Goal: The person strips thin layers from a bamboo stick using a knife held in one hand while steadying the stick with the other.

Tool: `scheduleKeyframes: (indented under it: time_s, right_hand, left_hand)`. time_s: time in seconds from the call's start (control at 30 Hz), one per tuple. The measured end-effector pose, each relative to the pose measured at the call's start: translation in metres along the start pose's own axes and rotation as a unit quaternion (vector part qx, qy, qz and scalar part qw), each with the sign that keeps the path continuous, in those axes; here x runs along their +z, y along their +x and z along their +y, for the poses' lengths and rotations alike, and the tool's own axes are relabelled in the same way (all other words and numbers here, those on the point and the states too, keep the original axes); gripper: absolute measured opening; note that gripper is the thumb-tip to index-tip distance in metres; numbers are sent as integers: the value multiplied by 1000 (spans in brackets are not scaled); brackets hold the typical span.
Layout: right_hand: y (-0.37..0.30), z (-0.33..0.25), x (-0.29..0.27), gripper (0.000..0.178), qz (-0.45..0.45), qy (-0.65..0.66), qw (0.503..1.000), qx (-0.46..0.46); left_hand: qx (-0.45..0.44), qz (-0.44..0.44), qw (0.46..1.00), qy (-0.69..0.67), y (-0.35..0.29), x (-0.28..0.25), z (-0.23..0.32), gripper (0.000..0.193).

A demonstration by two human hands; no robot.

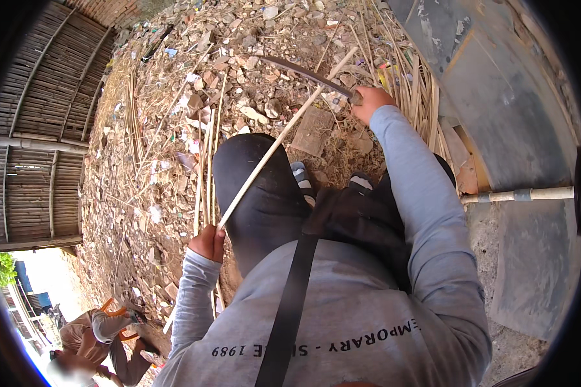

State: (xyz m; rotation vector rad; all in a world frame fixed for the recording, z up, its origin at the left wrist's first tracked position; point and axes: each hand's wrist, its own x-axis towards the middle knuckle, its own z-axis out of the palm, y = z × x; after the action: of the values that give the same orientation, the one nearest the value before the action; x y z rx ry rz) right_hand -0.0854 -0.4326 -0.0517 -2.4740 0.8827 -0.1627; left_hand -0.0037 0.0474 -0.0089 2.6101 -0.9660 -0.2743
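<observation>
In my left hand [206,244], closed at the near end, is a long pale bamboo strip [272,157]. The strip slants up and away to the right, passing over my dark-trousered left knee. Held by its short handle in my closed right hand [372,104] is a knife with a long, slightly curved blade [297,69]. The blade points left and crosses the strip near its far end. They seem to meet there, but whether the edge bites into the strip I cannot tell.
Stones and litter cover the ground [168,129]. Loose strips [206,161] lie beside my left knee; more strips [419,97] lie far right. Grey panels [510,97] stand on the right, a bamboo-slat wall [35,84] on the left. Another person [90,338] sits at the lower left.
</observation>
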Motion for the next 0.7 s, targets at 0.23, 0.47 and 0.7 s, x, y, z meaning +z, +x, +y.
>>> scheduleKeyframes:
  time_s: [0.23,0.47,0.7]
  right_hand:
    - [-20,-32,-10,24,27,-46,993,-105]
    - [-11,-18,-8,22,-7,-49,996,-73]
    - [-17,-21,-20,28,38,-23,999,0]
  left_hand:
    - [-4,-11,1000,6,-1,-3,1,32]
    - [-8,-5,999,38,-7,0,-8,29]
    - [-6,7,998,62,-8,-1,-10,29]
